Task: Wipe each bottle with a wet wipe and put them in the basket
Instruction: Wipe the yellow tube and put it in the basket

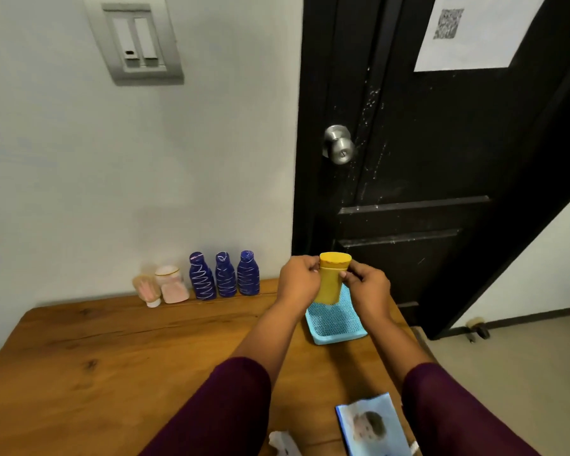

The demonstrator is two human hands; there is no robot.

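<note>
A yellow bottle (331,280) is held upright above the light-blue mesh basket (334,327), which looks empty. My left hand (298,279) grips its left side near the cap, and my right hand (366,286) grips its right side. No wipe is visible in either hand. Three dark-blue bottles (225,274) with white squiggles stand in a row against the wall. Left of them are two pale pink bottles (171,284), one leaning. A wet-wipe pack (372,426) lies at the near table edge, with a crumpled white wipe (282,442) to its left.
The wooden table (112,350) ends just right of the basket. A black door with a metal knob (339,144) stands behind the basket. The white wall carries a switch plate (135,41).
</note>
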